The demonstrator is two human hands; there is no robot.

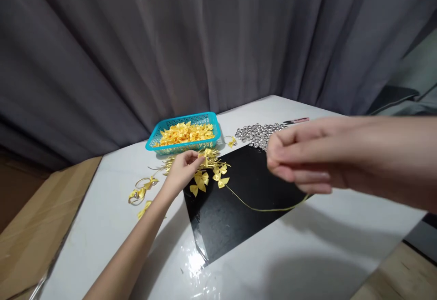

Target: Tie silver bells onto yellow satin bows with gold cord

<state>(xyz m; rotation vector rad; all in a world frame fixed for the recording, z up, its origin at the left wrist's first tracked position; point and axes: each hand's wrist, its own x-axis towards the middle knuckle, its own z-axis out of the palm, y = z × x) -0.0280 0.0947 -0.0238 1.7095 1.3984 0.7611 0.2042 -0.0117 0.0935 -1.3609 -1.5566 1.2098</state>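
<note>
My left hand (186,165) pinches a small yellow ribbon bow (204,160) over a pile of gold wire stems (167,164). Just below it, more yellow bows (200,181) hang over the corner of a black mat (246,190). From these bows a thin yellow-green cord (259,209) curves right toward my right hand (298,159). That hand is raised above the mat's right side with its fingers closed; what they grip is hidden, though the cord's far end passes beneath it.
A teal basket (183,146) of yellow bows stands at the back. Silver beads (257,134) lie beyond the mat, near a pink-handled tool (300,120). Finished-looking wire loops with bows (137,194) lie at left. Cardboard (44,218) borders the white table (99,227).
</note>
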